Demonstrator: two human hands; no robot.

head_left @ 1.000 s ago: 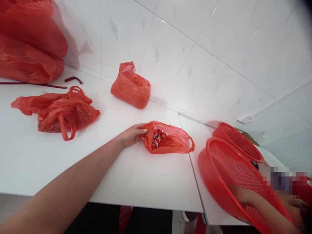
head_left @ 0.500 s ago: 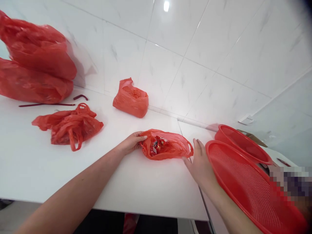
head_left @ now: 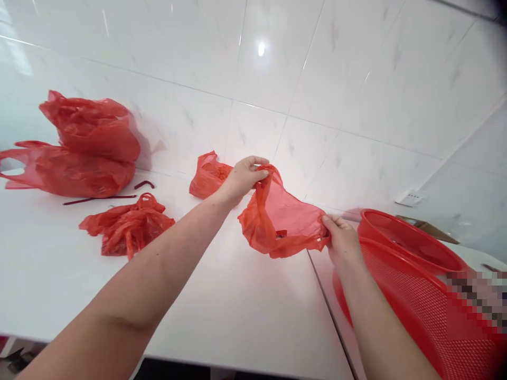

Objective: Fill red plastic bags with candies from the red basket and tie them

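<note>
A thin red plastic bag (head_left: pixel 293 211) is stretched between my two hands over the white table (head_left: pixel 237 306). My left hand (head_left: pixel 250 177) pinches its upper left rim, fingers closed. At the bag's right end my right hand (head_left: pixel 340 237) grips the edge between thumb and fingers. Its mouth gapes toward me, and a small dark red packet (head_left: pixel 281 234) shows low inside; the other contents are hidden by the plastic. Behind my left wrist stands another red bag (head_left: pixel 209 177), partly covered by my arm.
On the left lie a crumpled red bag (head_left: pixel 127 224) and two full red bags (head_left: pixel 91 169) stacked against the tiled wall. Dark red strips (head_left: pixel 99 199) lie nearby. Two red plastic baskets (head_left: pixel 415 295) stand on the right, beside a blurred-out patch. A wall socket (head_left: pixel 412 198) is behind them.
Both hands have lifted the bag off the table. My left hand moved up and right along its rim; my right hand, open before, has closed on the right end. The view shifted slightly.
</note>
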